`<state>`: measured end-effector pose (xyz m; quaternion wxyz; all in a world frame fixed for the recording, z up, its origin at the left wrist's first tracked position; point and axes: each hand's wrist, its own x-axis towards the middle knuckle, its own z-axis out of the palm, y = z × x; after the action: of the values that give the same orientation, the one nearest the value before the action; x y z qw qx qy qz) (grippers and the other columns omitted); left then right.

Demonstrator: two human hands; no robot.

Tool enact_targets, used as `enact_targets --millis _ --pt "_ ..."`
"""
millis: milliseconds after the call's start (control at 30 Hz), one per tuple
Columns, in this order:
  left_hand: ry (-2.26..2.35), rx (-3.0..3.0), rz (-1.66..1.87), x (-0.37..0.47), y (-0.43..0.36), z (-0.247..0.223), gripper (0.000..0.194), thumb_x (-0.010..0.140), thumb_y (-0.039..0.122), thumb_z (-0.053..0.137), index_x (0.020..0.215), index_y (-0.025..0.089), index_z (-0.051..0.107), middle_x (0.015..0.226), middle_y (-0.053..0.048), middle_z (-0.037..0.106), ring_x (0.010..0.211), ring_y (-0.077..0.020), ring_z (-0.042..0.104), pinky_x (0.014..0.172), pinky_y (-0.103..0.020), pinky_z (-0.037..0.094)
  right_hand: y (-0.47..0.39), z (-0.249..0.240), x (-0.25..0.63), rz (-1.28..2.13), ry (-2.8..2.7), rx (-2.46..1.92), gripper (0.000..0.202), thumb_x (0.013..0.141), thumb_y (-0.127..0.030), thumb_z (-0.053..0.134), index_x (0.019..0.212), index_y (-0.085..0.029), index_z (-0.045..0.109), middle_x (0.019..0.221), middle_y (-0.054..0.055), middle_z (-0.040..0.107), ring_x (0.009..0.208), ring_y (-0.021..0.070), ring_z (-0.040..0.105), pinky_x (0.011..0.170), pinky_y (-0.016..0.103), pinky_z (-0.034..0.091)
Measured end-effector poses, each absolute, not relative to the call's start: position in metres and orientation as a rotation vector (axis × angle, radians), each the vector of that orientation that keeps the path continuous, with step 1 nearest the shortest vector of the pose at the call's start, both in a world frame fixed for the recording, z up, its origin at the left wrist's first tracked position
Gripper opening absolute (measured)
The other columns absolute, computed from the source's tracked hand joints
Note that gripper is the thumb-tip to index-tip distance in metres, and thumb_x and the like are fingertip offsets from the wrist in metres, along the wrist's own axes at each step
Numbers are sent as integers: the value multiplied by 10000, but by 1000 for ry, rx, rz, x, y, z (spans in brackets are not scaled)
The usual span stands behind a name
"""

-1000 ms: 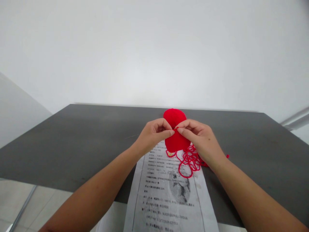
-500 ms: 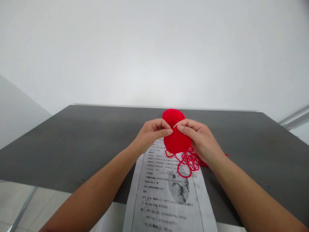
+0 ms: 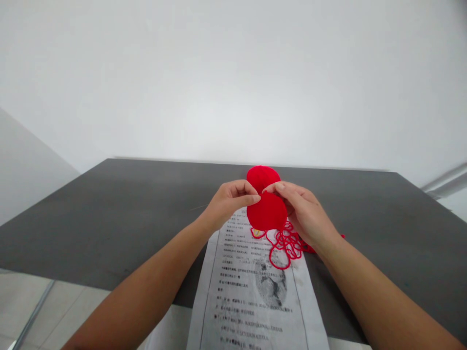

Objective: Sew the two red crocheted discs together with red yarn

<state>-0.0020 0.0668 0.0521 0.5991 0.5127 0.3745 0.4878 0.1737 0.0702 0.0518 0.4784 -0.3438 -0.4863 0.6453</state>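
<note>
A red rounded piece, which looks crocheted, is held up above the table between my two hands. My left hand pinches its upper left edge between thumb and index finger. Against the upper right edge is my right hand, its index fingertip at the rim, its thumb raised along the index finger and its other fingers partly behind the piece. Just behind stands a ball of red yarn. Loose loops of red yarn lie below the piece and run under my right hand. No hook can be made out.
Under the yarn lies a printed sheet with text and a dark oval picture, reaching past the near edge of the dark grey table. A small yellow thing shows among the loops. A white wall rises behind.
My right thumb has lifted off the front of the red piece and moved up over the index finger. My left hand keeps its pinch; the loose yarn looks the same.
</note>
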Motion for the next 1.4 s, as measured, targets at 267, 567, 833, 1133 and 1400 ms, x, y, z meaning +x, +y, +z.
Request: enact_targets --millis 267,567,833,1133,1400 --pt "878 1173 1088 -5 75 44 293 658 358 809 732 137 631 676 14 621 614 -82 524 622 -227 377 76 46 174 1573 -1237 -881 338 758 -521 730 786 -186 692 625 -18 626 557 107 547 541 220 431" --pt "874 1097 1051 -10 82 38 342 636 381 835 759 139 627 684 9 639 604 -84 554 607 -210 403 83 34 176 1744 -1350 -808 417 783 -526 708 659 -190 494 523 -77 424 400 50 328 387 203 205" --pt "845 1052 1108 -13 87 33 337 614 356 863 732 134 639 672 8 652 595 -83 572 601 -198 437 83 29 173 1811 -1291 -714 346 746 -474 772 720 -171 610 657 -24 592 589 99 525 582 227 437" --pt "836 929 1042 -18 90 32 335 560 312 904 737 103 711 672 -35 700 561 -83 584 543 -183 429 88 38 176 1814 -1143 -713 321 673 -431 792 681 -162 616 641 23 676 416 81 483 363 198 330" --pt "895 943 940 -29 95 29 368 492 203 930 791 83 752 725 -86 754 606 -138 664 609 -237 502 103 48 200 1603 -1061 -697 366 684 -384 819 645 -183 516 441 -101 384 359 16 179 352 172 105"
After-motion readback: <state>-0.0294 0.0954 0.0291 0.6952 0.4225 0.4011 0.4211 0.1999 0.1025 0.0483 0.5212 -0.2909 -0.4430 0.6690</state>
